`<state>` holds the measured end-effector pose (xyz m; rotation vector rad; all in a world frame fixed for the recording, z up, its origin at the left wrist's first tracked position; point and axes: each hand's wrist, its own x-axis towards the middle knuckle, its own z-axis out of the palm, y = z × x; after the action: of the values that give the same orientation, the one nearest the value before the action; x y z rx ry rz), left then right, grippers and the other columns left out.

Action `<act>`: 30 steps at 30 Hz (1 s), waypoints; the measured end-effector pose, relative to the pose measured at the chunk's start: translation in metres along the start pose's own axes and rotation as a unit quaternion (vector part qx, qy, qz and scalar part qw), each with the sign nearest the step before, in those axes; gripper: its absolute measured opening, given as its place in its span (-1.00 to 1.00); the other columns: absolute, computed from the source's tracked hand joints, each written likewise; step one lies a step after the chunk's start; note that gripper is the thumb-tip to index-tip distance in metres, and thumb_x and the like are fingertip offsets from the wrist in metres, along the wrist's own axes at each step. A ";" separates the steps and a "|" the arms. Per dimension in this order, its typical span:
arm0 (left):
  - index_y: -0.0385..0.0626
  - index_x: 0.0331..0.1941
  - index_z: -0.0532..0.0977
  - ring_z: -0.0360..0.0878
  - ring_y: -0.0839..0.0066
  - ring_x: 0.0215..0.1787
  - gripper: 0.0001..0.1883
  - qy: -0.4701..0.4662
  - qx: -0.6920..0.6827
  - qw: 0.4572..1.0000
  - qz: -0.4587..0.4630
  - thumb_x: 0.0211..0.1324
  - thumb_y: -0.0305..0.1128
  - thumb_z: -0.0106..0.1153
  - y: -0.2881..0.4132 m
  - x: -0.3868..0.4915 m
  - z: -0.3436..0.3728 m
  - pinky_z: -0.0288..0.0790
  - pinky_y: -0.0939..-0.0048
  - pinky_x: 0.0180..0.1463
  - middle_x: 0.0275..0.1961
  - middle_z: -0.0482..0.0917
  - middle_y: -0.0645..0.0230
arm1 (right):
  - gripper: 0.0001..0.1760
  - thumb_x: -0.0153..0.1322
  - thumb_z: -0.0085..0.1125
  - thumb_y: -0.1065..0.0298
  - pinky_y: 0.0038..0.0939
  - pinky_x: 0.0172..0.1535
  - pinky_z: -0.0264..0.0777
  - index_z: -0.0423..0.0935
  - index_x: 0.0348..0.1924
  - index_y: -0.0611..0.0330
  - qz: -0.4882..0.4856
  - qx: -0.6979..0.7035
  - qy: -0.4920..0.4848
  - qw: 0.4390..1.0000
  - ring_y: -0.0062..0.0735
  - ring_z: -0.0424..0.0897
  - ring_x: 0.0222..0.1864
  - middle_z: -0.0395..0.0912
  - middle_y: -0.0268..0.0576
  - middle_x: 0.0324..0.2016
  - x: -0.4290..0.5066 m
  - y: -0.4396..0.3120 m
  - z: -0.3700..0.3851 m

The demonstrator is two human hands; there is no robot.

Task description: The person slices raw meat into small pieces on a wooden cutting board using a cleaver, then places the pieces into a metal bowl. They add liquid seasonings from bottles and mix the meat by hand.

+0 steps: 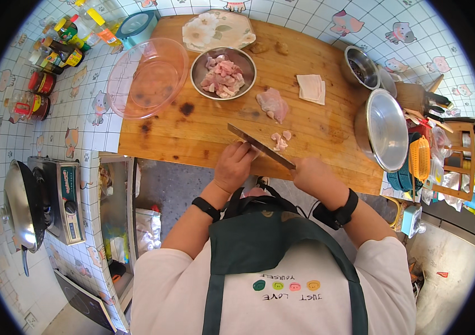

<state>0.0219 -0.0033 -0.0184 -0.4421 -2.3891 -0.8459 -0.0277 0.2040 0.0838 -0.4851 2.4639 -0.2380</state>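
Observation:
My right hand (pixel 319 180) grips the handle of a kitchen knife, largely covered by my fingers. Its broad blade (pixel 258 144) slants up and left across the front of the wooden table (pixel 204 138). Close against the blade, my left hand (pixel 233 165) has curled fingers on a piece of raw meat (pixel 255 153), mostly hidden by the hand and knife. A few small cut meat pieces (pixel 279 141) lie just beyond the blade. Farther back rests a larger slab of raw meat (pixel 273 104). A steel bowl (pixel 193 79) holds a heap of raw meat chunks (pixel 223 77).
At left stands a clear pink plastic basin (pixel 153 83), near a floral board (pixel 218 31). Folded white cloth or paper (pixel 311 89) lies right of the slab. Along the right edge are a large steel basin (pixel 386 130), a smaller steel bowl (pixel 362 67) and a knife block (pixel 411 96).

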 end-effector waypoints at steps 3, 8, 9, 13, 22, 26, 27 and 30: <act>-0.20 -0.23 0.57 0.53 0.21 -0.09 -0.74 0.000 -0.004 1.000 -0.003 -0.09 -0.55 0.11 -0.002 -0.001 0.002 0.46 0.24 -0.05 -0.16 0.57 0.22 | -0.79 0.30 0.09 0.33 0.00 -0.22 0.47 0.59 -0.35 0.31 -0.037 0.011 0.022 0.999 0.21 0.60 -0.30 0.59 0.26 -0.41 0.018 -0.015 0.005; -0.19 -0.25 0.56 0.53 0.21 -0.09 -0.75 0.011 -0.010 1.000 0.002 -0.11 -0.54 0.13 -0.003 -0.002 0.004 0.44 0.24 -0.04 -0.16 0.57 0.21 | -0.80 0.28 0.04 0.39 -0.07 -0.29 0.50 0.57 -0.52 0.31 -0.188 -0.036 0.108 0.976 0.16 0.61 -0.39 0.59 0.15 -0.50 0.063 -0.047 0.017; -0.18 -0.25 0.57 0.53 0.21 -0.09 -0.76 0.009 -0.005 1.000 0.006 -0.10 -0.54 0.14 -0.003 -0.001 0.003 0.43 0.24 -0.05 -0.16 0.57 0.21 | -0.80 0.28 0.04 0.38 -0.08 -0.29 0.50 0.58 -0.51 0.31 -0.173 -0.024 0.108 0.979 0.16 0.61 -0.39 0.59 0.15 -0.50 0.070 -0.052 0.020; -0.13 -0.27 0.58 0.53 0.17 -0.11 -0.78 -0.011 -0.004 1.000 -0.006 -0.10 -0.55 0.20 -0.002 -0.001 -0.003 0.39 0.23 -0.06 -0.15 0.58 0.22 | -0.80 0.27 0.05 0.38 -0.09 -0.26 0.51 0.60 -0.49 0.31 -0.186 -0.049 0.139 0.971 0.16 0.62 -0.37 0.61 0.16 -0.46 0.057 -0.036 0.025; -0.13 -0.25 0.57 0.53 0.20 -0.10 -0.78 0.020 -0.008 1.000 -0.012 -0.07 -0.53 0.17 -0.003 -0.003 -0.002 0.39 0.18 -0.04 -0.12 0.57 0.27 | -0.77 0.33 0.10 0.28 0.01 -0.21 0.47 0.60 -0.24 0.20 -0.019 -0.026 0.018 0.999 0.19 0.59 -0.33 0.60 0.19 -0.44 0.006 -0.004 0.002; -0.17 -0.29 0.54 0.52 0.21 -0.08 -0.79 0.015 0.001 1.000 -0.017 -0.11 -0.53 0.11 -0.003 -0.002 0.000 0.42 0.20 -0.07 -0.15 0.56 0.24 | -0.78 0.34 0.10 0.27 0.01 -0.22 0.47 0.60 -0.25 0.19 -0.039 -0.035 0.004 0.999 0.20 0.59 -0.34 0.60 0.18 -0.45 0.013 -0.017 0.002; -0.18 -0.29 0.53 0.52 0.21 -0.08 -0.79 0.011 -0.002 1.000 -0.021 -0.11 -0.53 0.11 -0.003 -0.002 0.000 0.42 0.21 -0.07 -0.15 0.56 0.24 | -0.78 0.34 0.09 0.28 0.01 -0.22 0.47 0.60 -0.24 0.18 -0.042 -0.037 0.004 0.998 0.20 0.59 -0.34 0.60 0.18 -0.45 0.017 -0.020 0.003; -0.15 -0.26 0.56 0.53 0.15 -0.04 -0.77 -0.001 -0.006 1.000 -0.022 -0.10 -0.55 0.16 -0.004 -0.001 -0.003 0.42 0.21 -0.02 -0.14 0.57 0.25 | -0.77 0.34 0.08 0.29 0.01 -0.23 0.47 0.59 -0.22 0.18 -0.036 -0.033 0.007 0.999 0.20 0.59 -0.35 0.60 0.17 -0.45 0.025 -0.022 0.002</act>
<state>0.0222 -0.0082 -0.0188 -0.3956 -2.4056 -0.8802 -0.0387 0.1735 0.0752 -0.6022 2.4766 -0.1905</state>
